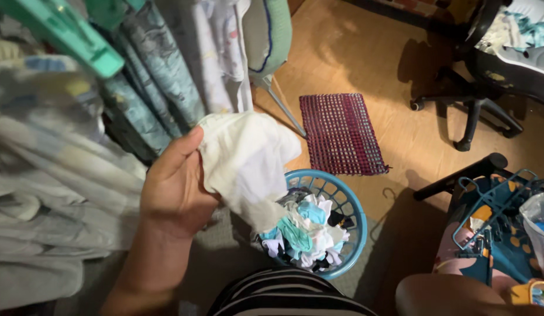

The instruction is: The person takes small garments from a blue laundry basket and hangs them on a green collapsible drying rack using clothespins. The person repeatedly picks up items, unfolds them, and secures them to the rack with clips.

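The left hand (175,190) pinches a white cloth (245,164) by its upper edge, thumb on top, holding it above a blue laundry basket (353,216) of mixed clothes. The fingers are hidden behind the cloth. The right hand is perhaps the blurred shape at the lower edge; its grip cannot be told. Hung laundry (161,70) crowds the left; a maroon mat (339,133) lies beyond the basket.

The left hand (175,187) is raised, palm toward the camera, fingers and thumb pinched closed.

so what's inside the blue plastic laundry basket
The round blue plastic laundry basket holds a heap of small white, teal and dark clothes. The white cloth in the left hand covers its near-left part.
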